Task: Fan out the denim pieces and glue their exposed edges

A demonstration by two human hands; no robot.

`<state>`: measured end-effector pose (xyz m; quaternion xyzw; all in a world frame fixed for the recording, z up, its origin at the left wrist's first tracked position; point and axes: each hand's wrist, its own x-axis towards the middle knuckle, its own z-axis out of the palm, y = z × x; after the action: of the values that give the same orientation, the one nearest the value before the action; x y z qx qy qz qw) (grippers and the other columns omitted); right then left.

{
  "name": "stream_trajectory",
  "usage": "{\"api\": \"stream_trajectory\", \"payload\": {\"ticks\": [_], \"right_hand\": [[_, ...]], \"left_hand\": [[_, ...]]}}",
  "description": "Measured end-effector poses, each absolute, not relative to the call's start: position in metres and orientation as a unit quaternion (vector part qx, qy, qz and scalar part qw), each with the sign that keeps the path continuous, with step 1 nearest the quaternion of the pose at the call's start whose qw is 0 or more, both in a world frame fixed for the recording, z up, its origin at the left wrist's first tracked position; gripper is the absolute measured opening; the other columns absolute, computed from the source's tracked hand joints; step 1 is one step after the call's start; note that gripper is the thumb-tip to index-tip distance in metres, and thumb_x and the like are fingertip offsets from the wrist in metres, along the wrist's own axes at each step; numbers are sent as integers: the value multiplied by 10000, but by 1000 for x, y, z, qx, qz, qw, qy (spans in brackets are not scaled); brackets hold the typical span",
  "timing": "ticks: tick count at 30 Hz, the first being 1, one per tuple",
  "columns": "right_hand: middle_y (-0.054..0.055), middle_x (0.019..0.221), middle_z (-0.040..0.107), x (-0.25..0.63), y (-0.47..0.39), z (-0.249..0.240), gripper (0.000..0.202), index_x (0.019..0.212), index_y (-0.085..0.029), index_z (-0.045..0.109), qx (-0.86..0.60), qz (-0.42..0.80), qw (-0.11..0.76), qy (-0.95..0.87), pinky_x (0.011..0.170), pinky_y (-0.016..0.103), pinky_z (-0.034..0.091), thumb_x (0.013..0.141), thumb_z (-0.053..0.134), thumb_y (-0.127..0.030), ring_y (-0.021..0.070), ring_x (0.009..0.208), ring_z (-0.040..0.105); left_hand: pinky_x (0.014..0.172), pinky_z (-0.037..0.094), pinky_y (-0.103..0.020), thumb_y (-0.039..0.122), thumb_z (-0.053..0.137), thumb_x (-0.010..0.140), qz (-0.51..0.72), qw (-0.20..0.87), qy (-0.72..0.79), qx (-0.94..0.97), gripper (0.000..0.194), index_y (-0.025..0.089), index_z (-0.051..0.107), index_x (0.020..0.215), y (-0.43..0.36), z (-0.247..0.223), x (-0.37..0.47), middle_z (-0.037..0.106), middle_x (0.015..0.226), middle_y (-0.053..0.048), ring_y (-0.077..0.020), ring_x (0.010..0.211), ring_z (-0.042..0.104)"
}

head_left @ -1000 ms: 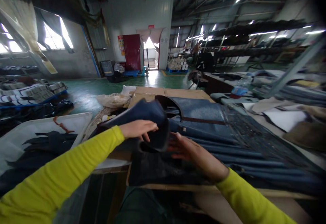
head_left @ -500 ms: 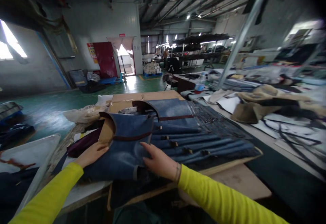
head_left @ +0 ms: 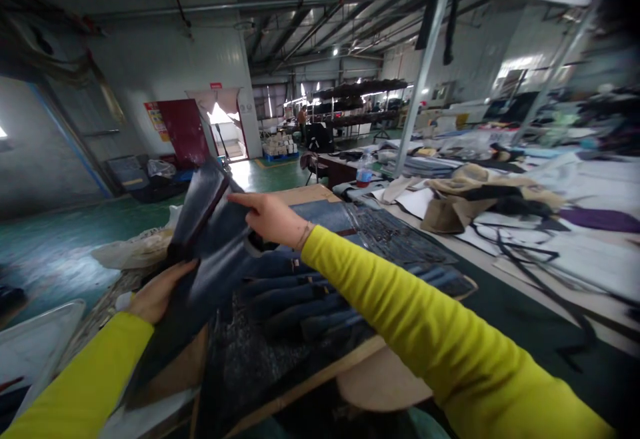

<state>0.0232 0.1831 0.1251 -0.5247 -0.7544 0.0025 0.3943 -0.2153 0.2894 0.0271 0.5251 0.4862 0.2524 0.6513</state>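
A blue denim panel (head_left: 213, 262) with a dark brown stripe is lifted and tilted up at the left of the work surface, slightly blurred. My left hand (head_left: 163, 289) grips its near left side, fingers partly hidden by the cloth. At its right edge my right hand (head_left: 276, 219) pinches the cloth, with the index finger stretched along it. Below and to the right, several overlapping denim pieces (head_left: 300, 302) lie in a row on a dark sheet (head_left: 245, 352). Farther back, another denim panel (head_left: 320, 214) lies flat.
Cardboard (head_left: 305, 194) lies behind the denim. A bottle (head_left: 365, 174) stands at the right-hand table, near a metal post (head_left: 419, 86). Fabric scraps (head_left: 453, 209) and black straps (head_left: 530, 279) cover that table. A pale tray (head_left: 45, 339) is at the left, plastic wrapping (head_left: 133, 247) beyond it.
The denim panel has gone from lying nearly flat to raised and tilted. My right hand has moved up and left with its edge. The view has turned right.
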Motion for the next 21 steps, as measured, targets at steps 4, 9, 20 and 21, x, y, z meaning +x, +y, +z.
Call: {"api": "stream_trajectory", "payload": {"ticks": [4,9,20,21], "right_hand": [[54,1146,615,87,167,142,559,1243,-95,554,-585,4,468,-663,932,256,415,718,391,8,150,995,586],[49,1117,629,156,127,98,587,1380,-166,395,-763,34,350,-543,815,309,493,802,340,-83,158,799,628],[108,1104,611,188,113,-14,209,1074,-105,603,-845,101,131,-509,945,417,411,875,553,-142,209,1047,560],[108,1106,609,190,114,-14,211,1079,-103,600,-848,98,129,-505,946,422,409,878,548,-138,211,1053,557]], "left_hand": [[737,564,-379,266,632,756,326,659,399,548,395,162,581,1134,296,76,-148,713,836,-61,-216,749,678],[836,528,-382,378,710,677,261,660,311,632,460,135,605,1053,295,61,-70,701,944,-93,-219,838,666],[859,490,-355,180,520,735,141,557,340,744,375,95,570,1097,285,-32,-24,689,965,-98,-215,903,645],[866,484,-349,170,510,741,150,540,338,756,373,107,571,1104,286,-30,-22,684,988,-94,-211,915,640]]}}
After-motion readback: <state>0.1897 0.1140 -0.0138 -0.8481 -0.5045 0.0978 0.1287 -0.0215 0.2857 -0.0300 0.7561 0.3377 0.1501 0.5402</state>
